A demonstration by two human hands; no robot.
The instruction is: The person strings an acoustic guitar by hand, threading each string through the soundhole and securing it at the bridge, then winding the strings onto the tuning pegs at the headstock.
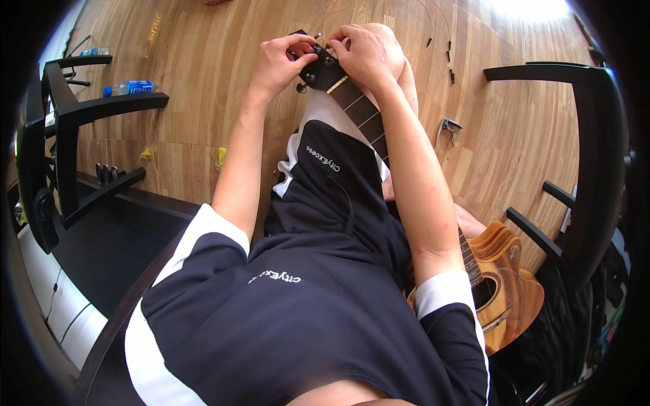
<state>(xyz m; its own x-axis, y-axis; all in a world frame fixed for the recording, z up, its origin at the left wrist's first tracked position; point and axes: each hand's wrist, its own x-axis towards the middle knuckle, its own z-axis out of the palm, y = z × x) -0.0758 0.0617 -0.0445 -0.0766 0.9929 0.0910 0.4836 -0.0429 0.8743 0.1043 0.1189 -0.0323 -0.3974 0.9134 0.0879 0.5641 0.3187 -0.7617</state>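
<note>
An acoustic guitar rests across my lap, its black headstock (321, 73) pointing away and its wooden body (525, 298) at my right side. Silver tuning posts and pegs show on the headstock. My left hand (279, 64) is at its left edge, thumb and fingers closed together by a tuning post. On the opposite edge, my right hand (364, 55) has its fingers curled in a pinch. What either pinch holds is too small or hidden to make out. No strings are visible over the dark fretboard (361, 110) near the headstock.
Thin loose strings (449, 34) and several small black pieces (451, 73) lie on the wood floor beyond my right hand. A silver capo (448, 127) lies nearer. Black chair legs (112, 108) stand left, beside a blue-labelled bottle (132, 88); another black chair (589, 135) stands right.
</note>
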